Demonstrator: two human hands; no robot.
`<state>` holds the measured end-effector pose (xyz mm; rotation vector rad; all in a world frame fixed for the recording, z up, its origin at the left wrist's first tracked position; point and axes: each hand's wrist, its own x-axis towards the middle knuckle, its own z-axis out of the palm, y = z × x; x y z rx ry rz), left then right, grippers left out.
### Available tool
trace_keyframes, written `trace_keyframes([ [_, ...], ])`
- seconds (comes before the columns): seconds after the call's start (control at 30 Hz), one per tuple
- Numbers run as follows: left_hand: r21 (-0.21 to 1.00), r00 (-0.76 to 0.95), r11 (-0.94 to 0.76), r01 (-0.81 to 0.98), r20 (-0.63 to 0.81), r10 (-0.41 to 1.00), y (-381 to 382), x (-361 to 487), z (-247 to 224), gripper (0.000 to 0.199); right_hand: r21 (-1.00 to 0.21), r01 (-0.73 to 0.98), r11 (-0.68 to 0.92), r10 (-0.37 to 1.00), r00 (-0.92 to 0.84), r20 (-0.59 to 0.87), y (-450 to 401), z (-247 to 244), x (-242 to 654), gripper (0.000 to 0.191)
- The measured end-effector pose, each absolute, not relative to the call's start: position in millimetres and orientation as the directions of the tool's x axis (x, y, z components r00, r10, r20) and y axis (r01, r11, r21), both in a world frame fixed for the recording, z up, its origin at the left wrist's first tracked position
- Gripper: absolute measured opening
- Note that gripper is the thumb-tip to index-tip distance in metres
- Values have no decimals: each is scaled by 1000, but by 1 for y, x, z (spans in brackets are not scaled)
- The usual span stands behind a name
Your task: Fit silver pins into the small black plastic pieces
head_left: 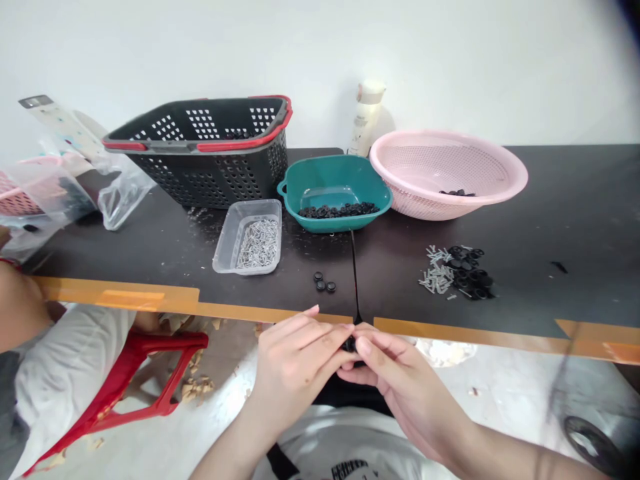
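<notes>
My left hand (300, 353) and my right hand (395, 367) meet at the table's front edge, both closed on a small black round part (349, 343). Fingers cover most of it, so its exact kind is hidden. Just beyond my left hand lie three black round caps (321, 285). Farther back, a clear plastic tub (220, 257) holds many small silver pins. A teal basin (320, 173) behind it contains a heap of black round pieces. To the right, loose silver pins (437, 279) lie against a pile of black round parts (470, 272).
A black basket (200, 177) with red handles stands at the back left. Beside a white bottle (367, 120) is a pink colander (450, 207) with some black pieces inside. Another person (65, 360) sits at the left by a red stool (165, 393). Orange tape (240, 311) lines the table edge.
</notes>
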<state>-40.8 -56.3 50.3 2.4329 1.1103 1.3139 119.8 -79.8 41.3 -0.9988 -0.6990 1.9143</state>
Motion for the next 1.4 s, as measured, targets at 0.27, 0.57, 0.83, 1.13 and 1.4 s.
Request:
trace_keyframes([
  [0.27, 457, 360, -710, 535, 637, 682, -56, -44, 48, 11, -775, -399, -490, 869, -295, -398, -78, 40, 117, 23],
  [0.57, 462, 339, -708, 533, 650, 680, -58, -41, 44, 9, -783, -368, -501, 859, -322, -398, -80, 41, 120, 20],
  [0.83, 469, 330, -709, 527, 655, 679, -62, -43, 42, 10, -770, -355, -529, 838, -364, -408, -78, 38, 123, 18],
  [1.13, 416, 368, -735, 536, 668, 646, -64, -43, 43, 12, -795, -382, -471, 870, -348, -349, -81, 34, 122, 19],
  [1.4, 439, 395, -743, 504, 648, 651, -63, -44, 50, 8, -847, -327, -418, 870, -412, -271, -75, 28, 128, 23],
])
